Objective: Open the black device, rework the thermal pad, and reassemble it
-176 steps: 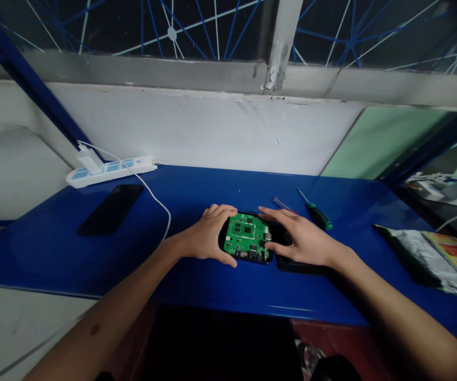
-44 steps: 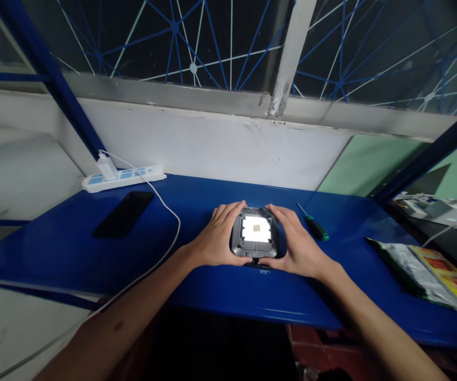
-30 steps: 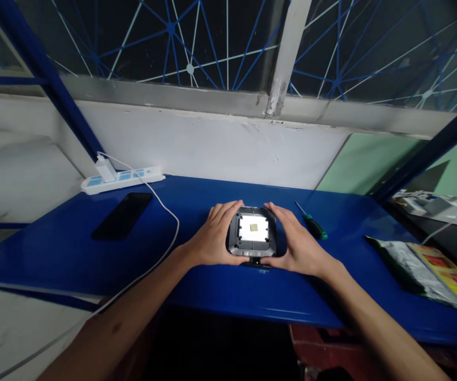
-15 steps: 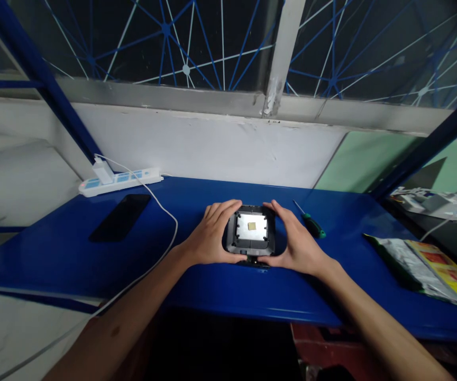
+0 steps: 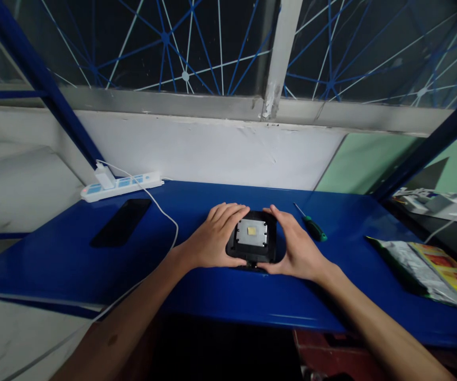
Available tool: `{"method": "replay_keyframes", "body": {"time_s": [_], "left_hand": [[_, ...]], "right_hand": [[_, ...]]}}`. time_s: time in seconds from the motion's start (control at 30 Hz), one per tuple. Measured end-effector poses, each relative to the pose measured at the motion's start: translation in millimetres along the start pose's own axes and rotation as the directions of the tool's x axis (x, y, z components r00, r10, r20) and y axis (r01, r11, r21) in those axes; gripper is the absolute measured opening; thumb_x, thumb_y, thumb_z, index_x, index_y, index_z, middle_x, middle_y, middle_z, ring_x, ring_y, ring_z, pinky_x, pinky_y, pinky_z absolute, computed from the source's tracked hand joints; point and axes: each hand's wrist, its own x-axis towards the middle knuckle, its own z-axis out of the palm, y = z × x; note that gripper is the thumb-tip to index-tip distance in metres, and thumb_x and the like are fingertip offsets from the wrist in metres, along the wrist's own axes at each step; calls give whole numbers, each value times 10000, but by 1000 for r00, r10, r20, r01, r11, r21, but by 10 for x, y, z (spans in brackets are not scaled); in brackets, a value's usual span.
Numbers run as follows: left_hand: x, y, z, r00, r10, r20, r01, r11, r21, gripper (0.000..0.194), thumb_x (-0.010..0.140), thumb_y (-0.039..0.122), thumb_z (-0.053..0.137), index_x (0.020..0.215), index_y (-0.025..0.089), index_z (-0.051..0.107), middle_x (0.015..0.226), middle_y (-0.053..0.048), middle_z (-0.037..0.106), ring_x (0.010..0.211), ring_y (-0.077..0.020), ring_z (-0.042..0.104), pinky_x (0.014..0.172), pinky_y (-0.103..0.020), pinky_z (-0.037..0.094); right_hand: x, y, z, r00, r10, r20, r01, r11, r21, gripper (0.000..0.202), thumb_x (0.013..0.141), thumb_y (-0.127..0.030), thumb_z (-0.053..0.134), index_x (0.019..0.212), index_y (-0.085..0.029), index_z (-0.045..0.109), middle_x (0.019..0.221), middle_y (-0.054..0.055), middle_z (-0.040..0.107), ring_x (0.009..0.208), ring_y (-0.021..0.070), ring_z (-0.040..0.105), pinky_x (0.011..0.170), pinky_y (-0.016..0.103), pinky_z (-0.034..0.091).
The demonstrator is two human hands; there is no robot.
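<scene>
A black square device with a silver metal plate and a small yellowish square at its middle is held low over the blue table. My left hand grips its left side, fingers along the far edge and thumb at the near edge. On the right side my right hand holds it the same way, its thumb near the front edge. The two thumbs are a little apart, with a small dark part showing between them. What lies under the device is hidden.
A green-handled screwdriver lies right of my hands on the blue table. Farther right is a silver and yellow packet. At left are a black phone, a white power strip and a white cable.
The view has tilted slightly, so everything sits a little lower. The device's face appears tipped a bit differently, and my left fingers reach slightly farther over its far left corner.
</scene>
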Motion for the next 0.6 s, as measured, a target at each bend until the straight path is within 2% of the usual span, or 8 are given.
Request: {"method": "replay_keyframes", "body": {"time_s": [0.17, 0.27, 0.37, 0.5, 0.6], "left_hand": [[211, 127, -26, 997, 63, 49, -65, 997, 45, 1163, 713, 549, 798, 1584, 163, 131, 1502, -203, 451, 1385, -419, 432, 1211, -615, 226], [336, 184, -23, 994, 95, 61, -98, 994, 48, 1069, 759, 537, 762, 1571, 153, 183, 1496, -200, 455, 1391, -403, 425, 1218, -586, 217], [392, 178, -28, 994, 90, 67, -91, 996, 1, 1056, 729, 494, 789, 1557, 171, 219, 1486, -189, 460, 1371, -406, 432, 1197, -590, 254], [355, 119, -22, 1000, 25, 13, -22, 986, -166, 1131, 626, 466, 867, 1533, 213, 241, 1464, -181, 442, 1345, -429, 436, 1130, -610, 367], [302, 94, 13, 999, -4, -47, -11, 944, -331, 1203, 590, 489, 903, 1529, 246, 192, 1480, -193, 389, 1365, -443, 422, 1112, -629, 415]], "right_hand": [[-15, 34, 39, 999, 0, -35, -1, 999, -52, 1245, 725, -598, 793, 1627, -186, 39, 1492, 253, 480, 1319, 448, 534, 1005, 675, 533], [-19, 37, 24, 998, 11, -55, -15, 997, -79, 1242, 730, -592, 793, 1629, -194, 34, 1486, 254, 485, 1307, 455, 545, 980, 677, 551], [-13, 29, -22, 999, 32, -42, -35, 998, -59, 1257, 734, -597, 792, 1629, -202, 3, 1506, 255, 463, 1352, 459, 511, 1015, 689, 528], [-8, 7, -64, 995, 91, 29, -92, 994, 57, 1391, 693, -632, 816, 1614, -196, -130, 1654, 256, 229, 1503, 455, 315, 1151, 681, 406], [-19, -4, -43, 990, 125, 69, -133, 982, 133, 1450, 665, -641, 832, 1600, -208, -189, 1691, 239, 118, 1530, 445, 258, 1192, 663, 352]]}}
